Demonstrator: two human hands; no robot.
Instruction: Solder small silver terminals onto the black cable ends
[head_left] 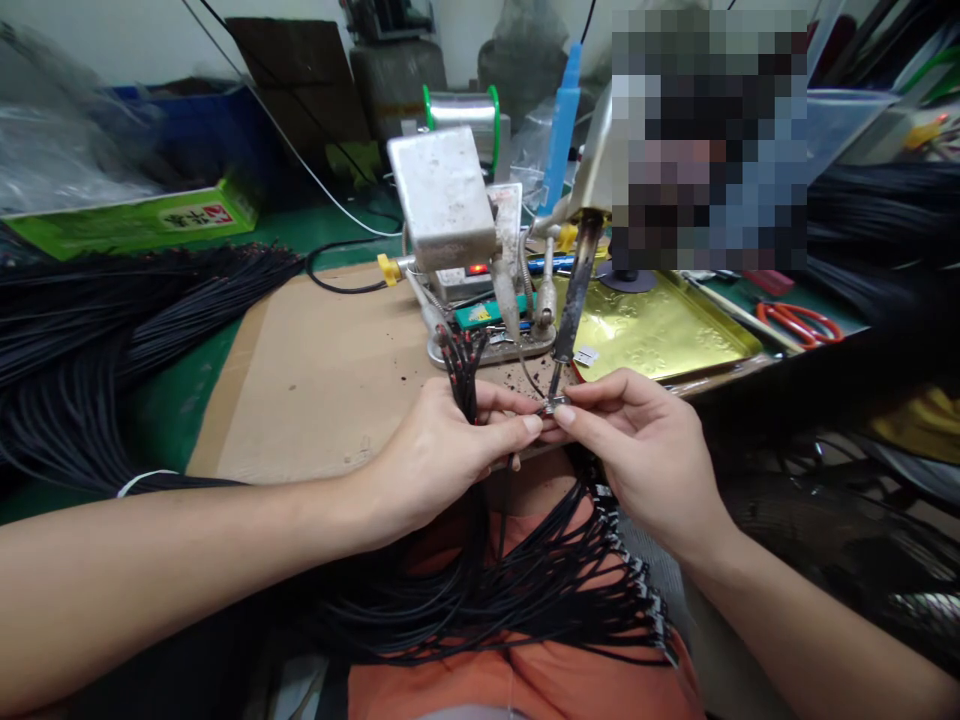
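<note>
My left hand is closed around a bundle of black cables whose stripped ends show red tips. Its thumb and forefinger pinch one cable end. My right hand pinches a small metal connector against that cable end. From a stand, the soldering iron points down with its tip at the connector. Beside it, a thin solder wire comes down from the feeder nozzle to the same spot. Across my lap lie many black cables with metal connectors on their right ends.
A soldering stand with a solder spool stands on cardboard. More black cable bundles lie at left. A gold tray and orange-handled scissors are at right. Another person sits across, upper right.
</note>
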